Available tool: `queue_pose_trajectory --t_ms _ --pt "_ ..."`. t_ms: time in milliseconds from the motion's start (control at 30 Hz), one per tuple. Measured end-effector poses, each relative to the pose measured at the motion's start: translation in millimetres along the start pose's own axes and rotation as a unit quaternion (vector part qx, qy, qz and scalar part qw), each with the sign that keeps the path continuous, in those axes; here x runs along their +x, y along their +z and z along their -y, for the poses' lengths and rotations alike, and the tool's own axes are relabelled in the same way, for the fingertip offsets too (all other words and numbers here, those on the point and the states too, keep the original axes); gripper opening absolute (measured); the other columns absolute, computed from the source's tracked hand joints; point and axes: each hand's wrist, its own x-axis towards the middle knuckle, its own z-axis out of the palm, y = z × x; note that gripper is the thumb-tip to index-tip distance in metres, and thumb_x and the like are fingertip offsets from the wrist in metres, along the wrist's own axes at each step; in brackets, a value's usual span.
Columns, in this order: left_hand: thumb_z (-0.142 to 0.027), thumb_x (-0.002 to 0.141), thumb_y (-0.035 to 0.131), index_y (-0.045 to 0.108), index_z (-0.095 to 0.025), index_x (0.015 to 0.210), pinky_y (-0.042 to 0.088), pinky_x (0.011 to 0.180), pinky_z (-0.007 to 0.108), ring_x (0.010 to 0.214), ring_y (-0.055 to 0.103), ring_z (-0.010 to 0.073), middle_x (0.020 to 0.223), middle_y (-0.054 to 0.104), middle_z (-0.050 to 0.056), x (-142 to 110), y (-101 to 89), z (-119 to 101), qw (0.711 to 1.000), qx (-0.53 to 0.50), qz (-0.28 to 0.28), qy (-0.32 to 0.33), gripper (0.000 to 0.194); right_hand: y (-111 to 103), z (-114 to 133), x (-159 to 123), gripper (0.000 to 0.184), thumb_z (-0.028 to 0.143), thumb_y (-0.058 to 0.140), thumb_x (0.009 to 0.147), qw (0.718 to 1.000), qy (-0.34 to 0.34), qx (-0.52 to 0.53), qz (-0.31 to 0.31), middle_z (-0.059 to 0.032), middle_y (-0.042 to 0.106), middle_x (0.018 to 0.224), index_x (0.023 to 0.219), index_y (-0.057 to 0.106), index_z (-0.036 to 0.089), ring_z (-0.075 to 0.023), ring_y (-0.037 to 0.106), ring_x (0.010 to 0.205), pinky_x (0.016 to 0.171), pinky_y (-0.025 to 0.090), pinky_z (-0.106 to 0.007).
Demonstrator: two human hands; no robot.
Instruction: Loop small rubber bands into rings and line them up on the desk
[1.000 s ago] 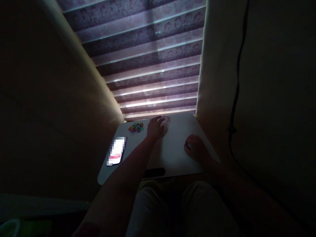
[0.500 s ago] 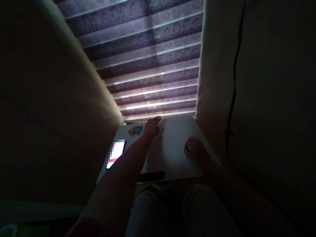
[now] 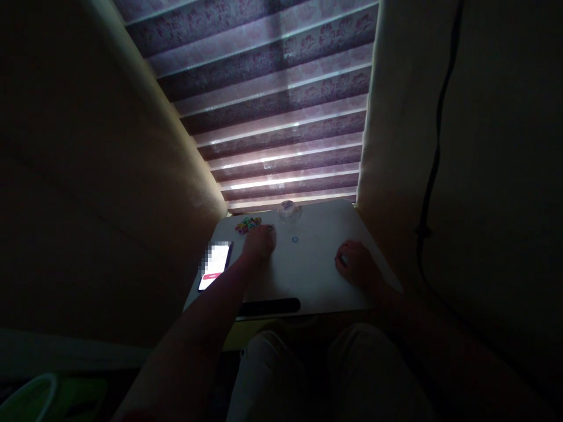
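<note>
My left hand is over the left part of the white table, just right of a pile of small coloured rings. Its fingers are drawn together; a small dark round shape shows by the fingertips, too dim to name. Behind it, near the back edge, stands a clear, rounded container. One small pale blue ring lies alone in front of the container. Toward the right side rests my right hand, curled into a loose fist, with a pale gap by the thumb and nothing visible inside.
A phone with a lit screen lies at the table's left edge. Along the front edge runs a dark slot. A striped blind covers the window behind, and a cable hangs at right. A green basin is at lower left.
My left hand has moved left and nearer from the clear container to beside the coloured rings, uncovering the container. My right hand stays curled on the table. The whole view has shifted slightly.
</note>
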Motion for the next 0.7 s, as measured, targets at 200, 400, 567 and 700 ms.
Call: queue_pose_trajectory --t_ms 200,400,567,700 --pt "-0.025 0.093 0.039 0.059 -0.017 0.124 0.035 0.108 0.038 0.121 0.052 0.0223 0.138 0.054 0.011 -2.7 13.7 -4.6 0.999 0.013 0.004 0.043 0.038 -3.6 1.1 0.0 0.006 0.02 0.055 0.078 1.0 0.006 0.004 0.001 -0.0078 0.057 0.081 0.073 0.055 0.02 -0.0221 0.05 0.083 0.076 0.039 -0.035" --pt "-0.023 0.093 0.039 0.059 -0.018 0.124 0.036 0.105 0.039 0.118 0.054 0.0233 0.132 0.057 0.011 -4.4 22.0 -8.2 0.999 0.017 -0.027 0.026 0.038 -7.4 2.8 0.2 0.005 0.019 0.056 0.078 1.0 0.013 0.0 0.009 -0.0074 0.058 0.081 0.073 0.055 0.02 -0.0217 0.051 0.083 0.075 0.038 -0.035" --pt "-0.025 0.093 0.038 0.06 -0.019 0.121 0.038 0.104 0.037 0.117 0.052 0.0228 0.13 0.058 0.011 -12.0 19.8 -9.4 0.999 0.019 -0.038 -0.007 0.036 -4.5 1.9 0.2 0.004 0.019 0.056 0.077 1.0 0.012 0.004 0.001 -0.0075 0.057 0.08 0.073 0.056 0.02 -0.0217 0.051 0.081 0.075 0.038 -0.035" --pt "-0.031 0.089 0.045 0.06 -0.016 0.119 0.039 0.103 0.038 0.118 0.051 0.0252 0.127 0.058 0.013 -15.3 15.1 -4.6 0.999 0.015 -0.031 -0.036 0.036 -2.0 0.6 -0.1 0.005 0.019 0.057 0.077 1.0 0.008 0.006 0.001 -0.0072 0.057 0.08 0.072 0.055 0.02 -0.0211 0.05 0.08 0.075 0.039 -0.035"
